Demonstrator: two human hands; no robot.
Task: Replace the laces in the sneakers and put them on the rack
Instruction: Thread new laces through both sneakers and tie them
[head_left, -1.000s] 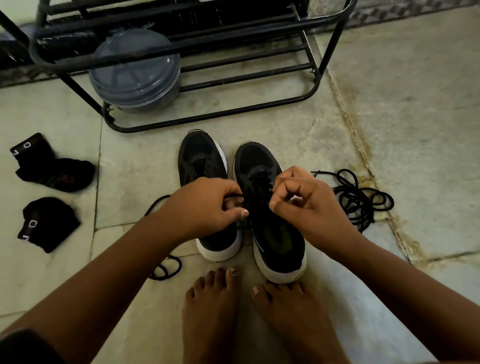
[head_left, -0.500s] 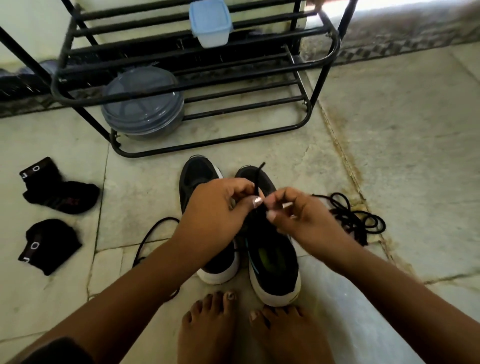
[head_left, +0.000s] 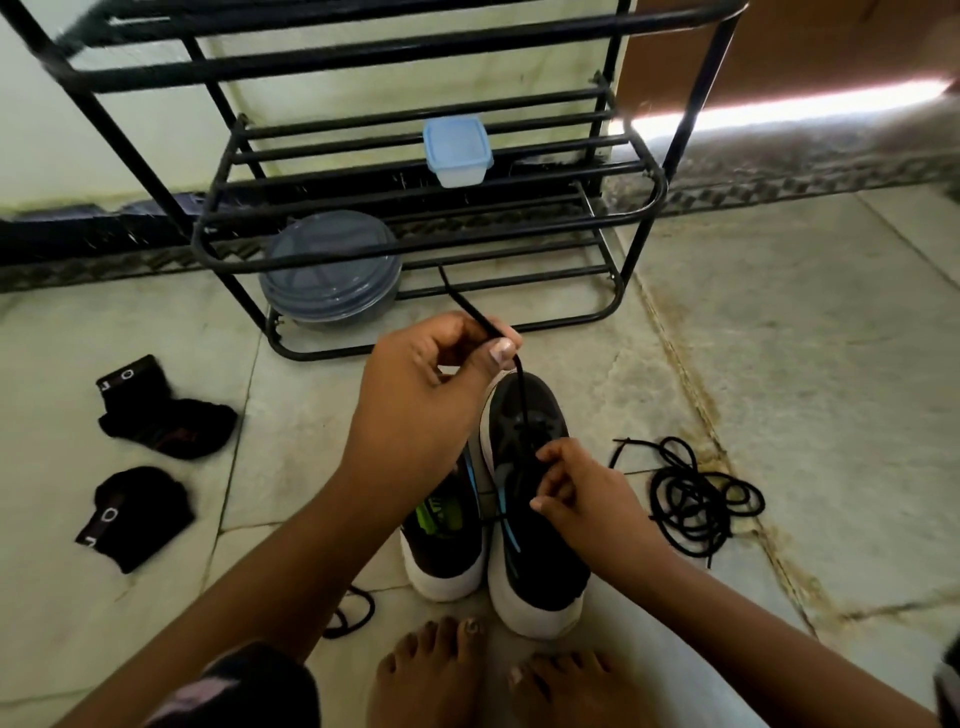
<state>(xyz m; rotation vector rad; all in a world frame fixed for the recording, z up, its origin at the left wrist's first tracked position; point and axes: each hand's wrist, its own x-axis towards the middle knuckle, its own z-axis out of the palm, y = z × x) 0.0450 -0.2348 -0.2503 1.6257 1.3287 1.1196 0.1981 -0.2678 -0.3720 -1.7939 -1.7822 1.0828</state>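
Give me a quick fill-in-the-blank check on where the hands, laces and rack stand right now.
1. The left hand pinches a black lace and holds it taut above the ____ sneaker.
2. The right hand rests on that sneaker's ____ area.
3. A loose coil of lace lies on the floor to the ____ of the sneakers.
4. On the rack sits a small ____ box.

Missing words: right; eyelet; right; blue

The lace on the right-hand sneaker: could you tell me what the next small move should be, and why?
Probably draw the lace further up until it lies snug. The left hand pinches it raised above the right-hand sneaker, and the right hand steadies the eyelet area. The next eyelet would likely follow.
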